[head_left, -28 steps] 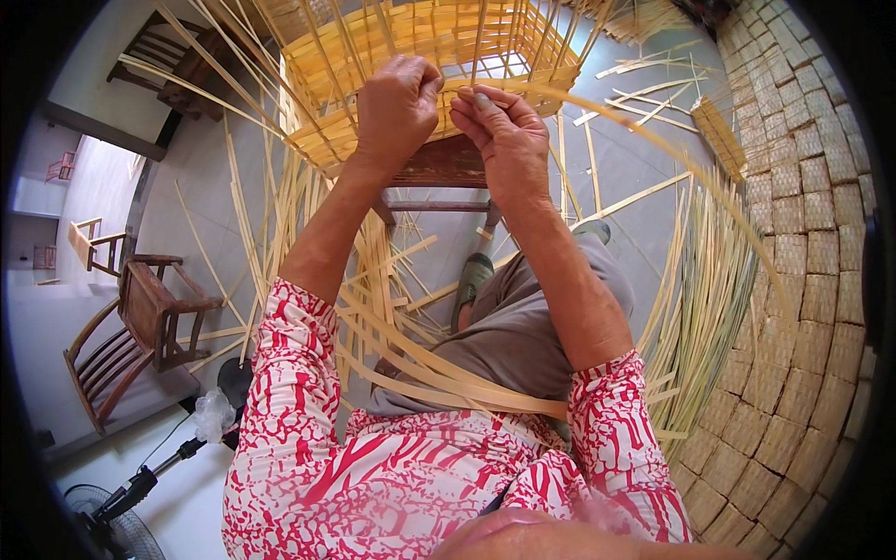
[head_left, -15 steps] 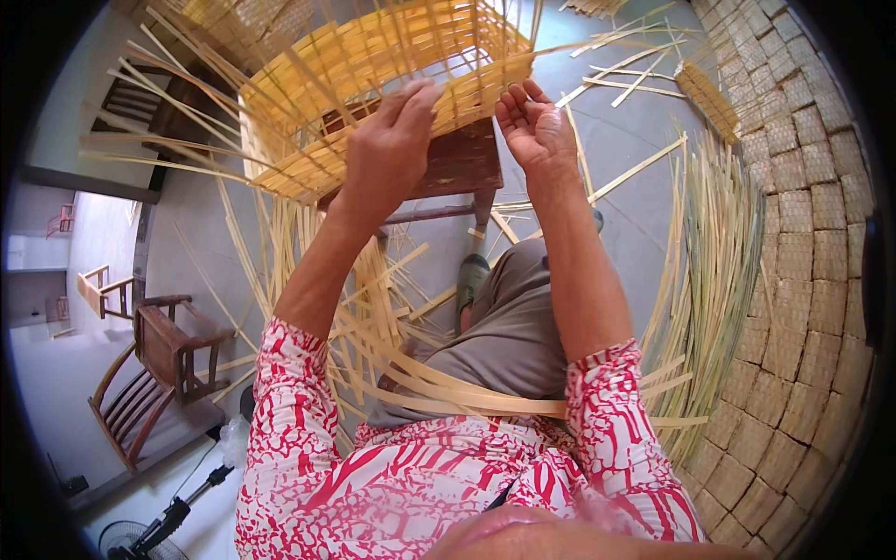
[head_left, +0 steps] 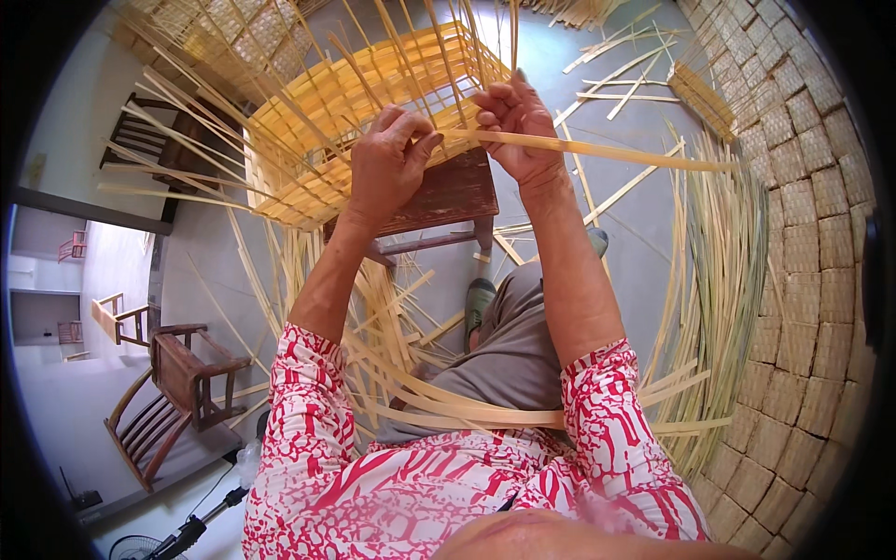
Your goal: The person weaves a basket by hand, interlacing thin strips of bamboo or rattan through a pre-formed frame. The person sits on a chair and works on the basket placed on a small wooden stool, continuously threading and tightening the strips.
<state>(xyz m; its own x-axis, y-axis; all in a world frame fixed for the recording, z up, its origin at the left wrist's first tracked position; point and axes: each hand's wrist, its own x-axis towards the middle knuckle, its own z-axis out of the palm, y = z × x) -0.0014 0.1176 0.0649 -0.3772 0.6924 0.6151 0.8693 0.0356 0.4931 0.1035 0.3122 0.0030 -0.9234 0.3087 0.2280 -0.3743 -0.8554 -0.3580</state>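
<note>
A yellow woven bamboo basket [head_left: 294, 191] with upright stakes sticking up from its rim rests tilted on a brown wooden stool [head_left: 453, 196]. My left hand [head_left: 385, 161] is closed at the basket's near wall, thumb and forefinger pinching a long flat bamboo strip [head_left: 621, 154]. From there the strip runs right, across the palm of my right hand [head_left: 523, 131], and its free end hangs out past the wrist. My right fingers are curled round at the near right corner, beside the upright stakes; their tips are partly hidden. Loose strips [head_left: 495, 411] lie across my lap.
A thick bundle of long strips [head_left: 714, 299] lies on the right beside stacked woven pieces [head_left: 784, 355]. More strips [head_left: 373, 299] are heaped left of my legs. Wooden chairs [head_left: 177, 373] stand at left; a fan [head_left: 140, 546] is at lower left.
My right hand has moved left and down to the basket corner and its fingers have curled in. The strip now stretches lower across my right palm. The basket sits lower in view.
</note>
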